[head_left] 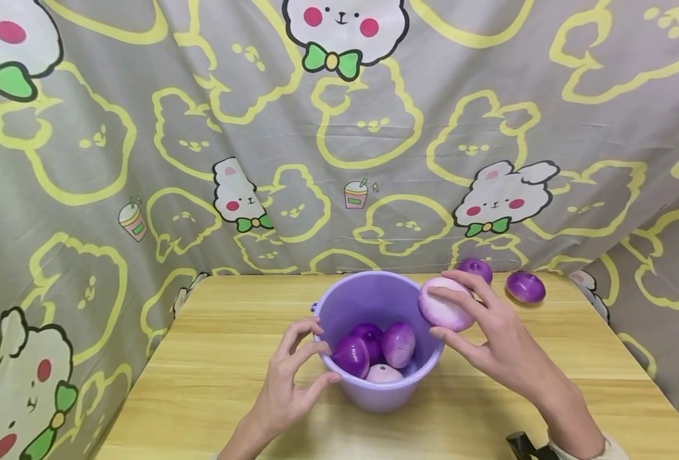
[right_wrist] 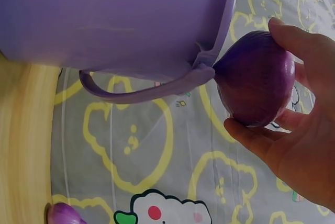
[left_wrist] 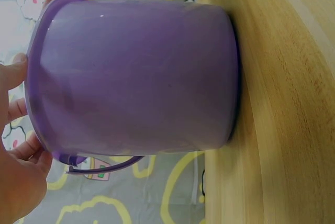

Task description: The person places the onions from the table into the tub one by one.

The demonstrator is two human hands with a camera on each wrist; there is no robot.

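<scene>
A lilac bucket (head_left: 376, 397) stands upright on the wooden table, with several purple onions (head_left: 351, 356) lying at its bottom. My left hand (head_left: 290, 377) holds the bucket's left rim, its fingertips over the edge and the thumb at the front. At the right rim, my right hand (head_left: 503, 338) grips another onion (head_left: 445, 312) between thumb and fingers, its pale end facing up. Seen from the right wrist, that purple onion (right_wrist: 256, 80) has its pointed tip towards the bucket handle's joint (right_wrist: 205, 72).
Two more onions, one on the right (head_left: 525, 287) and one partly behind the right hand (head_left: 475, 271), lie at the table's back right. A patterned curtain (head_left: 374, 223) hangs behind the table. The bucket's handle (left_wrist: 107, 167) hangs down its far side.
</scene>
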